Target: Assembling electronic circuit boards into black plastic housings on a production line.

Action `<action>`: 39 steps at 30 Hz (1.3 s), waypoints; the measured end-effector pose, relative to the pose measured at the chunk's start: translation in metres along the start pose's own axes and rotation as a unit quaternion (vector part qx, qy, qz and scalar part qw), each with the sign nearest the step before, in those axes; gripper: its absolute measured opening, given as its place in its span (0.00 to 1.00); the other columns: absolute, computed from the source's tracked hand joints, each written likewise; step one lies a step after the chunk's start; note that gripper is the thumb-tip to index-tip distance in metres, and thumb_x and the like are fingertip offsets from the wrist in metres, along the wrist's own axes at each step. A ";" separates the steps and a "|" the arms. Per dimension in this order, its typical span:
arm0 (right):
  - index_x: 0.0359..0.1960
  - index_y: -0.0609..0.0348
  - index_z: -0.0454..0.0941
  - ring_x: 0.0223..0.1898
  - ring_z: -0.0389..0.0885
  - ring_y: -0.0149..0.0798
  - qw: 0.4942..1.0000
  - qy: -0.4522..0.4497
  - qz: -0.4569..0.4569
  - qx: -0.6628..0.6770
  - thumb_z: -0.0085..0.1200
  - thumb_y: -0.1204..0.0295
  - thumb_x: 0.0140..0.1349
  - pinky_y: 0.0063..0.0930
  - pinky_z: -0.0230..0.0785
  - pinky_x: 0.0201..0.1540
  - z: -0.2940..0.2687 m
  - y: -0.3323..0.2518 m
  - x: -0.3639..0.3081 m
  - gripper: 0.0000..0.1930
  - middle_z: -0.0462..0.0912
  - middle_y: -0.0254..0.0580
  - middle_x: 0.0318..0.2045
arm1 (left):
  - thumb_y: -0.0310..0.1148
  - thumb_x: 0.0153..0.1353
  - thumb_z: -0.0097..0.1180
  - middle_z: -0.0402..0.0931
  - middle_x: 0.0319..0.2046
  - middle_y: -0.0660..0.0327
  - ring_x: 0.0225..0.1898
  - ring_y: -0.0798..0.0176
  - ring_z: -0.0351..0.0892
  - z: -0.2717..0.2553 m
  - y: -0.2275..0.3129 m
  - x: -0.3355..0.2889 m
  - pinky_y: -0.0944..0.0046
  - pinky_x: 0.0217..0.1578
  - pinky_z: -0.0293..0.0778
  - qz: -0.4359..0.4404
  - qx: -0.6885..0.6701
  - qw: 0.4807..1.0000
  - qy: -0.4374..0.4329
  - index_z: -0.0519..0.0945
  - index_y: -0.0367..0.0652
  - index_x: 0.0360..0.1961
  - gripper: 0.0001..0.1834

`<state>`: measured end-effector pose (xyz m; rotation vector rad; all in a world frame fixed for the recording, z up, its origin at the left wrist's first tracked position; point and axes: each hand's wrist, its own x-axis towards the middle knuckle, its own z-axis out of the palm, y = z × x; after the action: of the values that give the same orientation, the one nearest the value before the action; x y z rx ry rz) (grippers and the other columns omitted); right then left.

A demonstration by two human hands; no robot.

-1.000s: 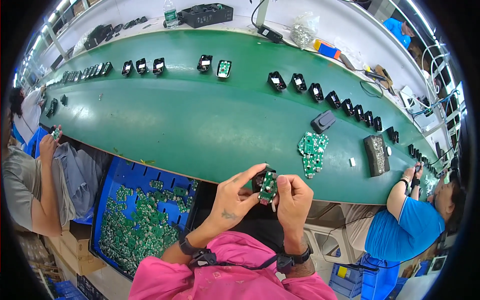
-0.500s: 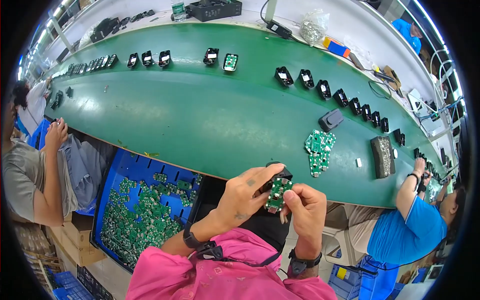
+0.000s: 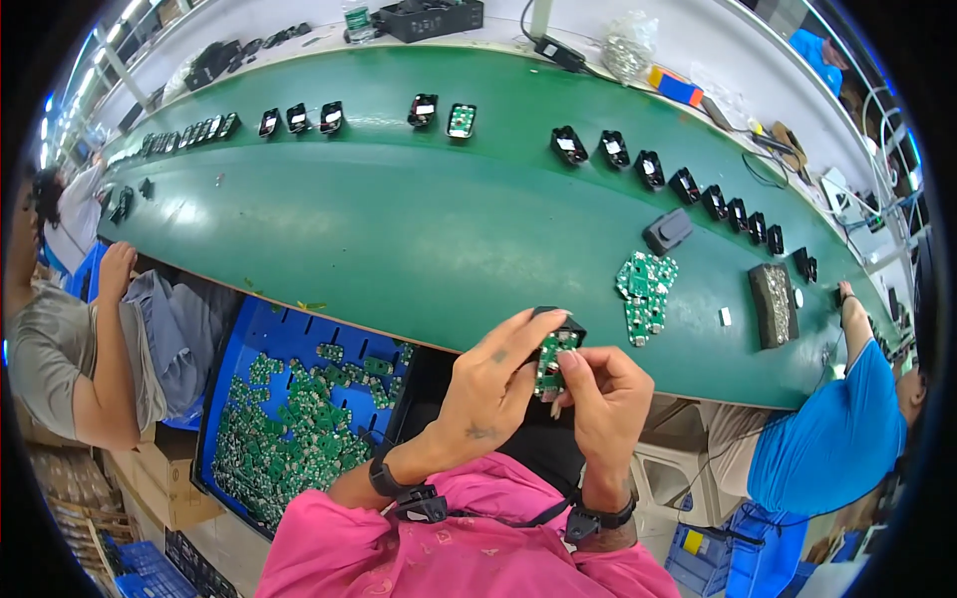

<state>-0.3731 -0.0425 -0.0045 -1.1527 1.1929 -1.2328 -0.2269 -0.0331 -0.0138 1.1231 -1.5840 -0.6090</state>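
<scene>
Both hands are pinching one piece: left hand (image 3: pixel 493 384) grips the black housing (image 3: pixel 564 331), right hand (image 3: pixel 603 394) holds the small green board (image 3: pixel 548 361) in it, just past the green belt's (image 3: pixel 399 229) 6 o'clock edge. I'd seat it square, no forcing.

From my remote seat, my left hand (image 3: pixel 493 384) and right hand (image 3: pixel 598 394) cover most of the small green circuit board (image 3: pixel 550 361) and the black housing (image 3: pixel 560 329) behind it, so I cannot tell how they fit together. The black parts (image 3: pixel 179 135) far along the green belt (image 3: pixel 399 219) are too small to identify. The blue bin (image 3: pixel 249 344) is partly hidden under the belt edge.
</scene>
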 end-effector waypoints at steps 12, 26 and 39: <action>0.32 0.65 0.81 0.21 0.77 0.21 1.000 0.003 0.010 -0.017 0.65 0.73 0.64 0.15 0.68 0.23 -0.006 0.000 0.006 0.08 0.81 0.32 0.23 | 0.14 0.61 0.48 0.73 0.59 0.54 0.49 0.66 0.81 -0.011 0.002 0.007 0.67 0.47 0.80 -0.140 -0.139 0.976 -0.095 0.71 0.37 0.65 0.29; 0.52 0.70 0.76 0.31 0.85 0.51 0.936 0.019 -0.253 -0.245 0.51 0.68 0.72 0.39 0.75 0.32 0.006 0.026 0.019 0.16 0.84 0.56 0.35 | 0.29 0.71 0.49 0.82 0.43 0.46 0.38 0.47 0.85 0.028 -0.017 -0.002 0.57 0.38 0.79 -0.068 -0.028 0.995 0.065 0.75 0.38 0.58 0.16; 0.54 0.69 0.77 0.28 0.84 0.55 0.945 0.024 -0.148 -0.289 0.48 0.68 0.72 0.40 0.75 0.32 0.013 0.039 0.033 0.17 0.84 0.56 0.30 | 0.31 0.72 0.47 0.83 0.35 0.46 0.28 0.48 0.85 0.035 -0.025 0.016 0.58 0.30 0.80 -0.134 0.009 0.988 0.073 0.77 0.38 0.54 0.15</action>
<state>-0.3590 -0.0749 -0.0437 -1.7964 1.5148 -1.1623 -0.2511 -0.0634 -0.0386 1.3759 -1.3273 -0.6727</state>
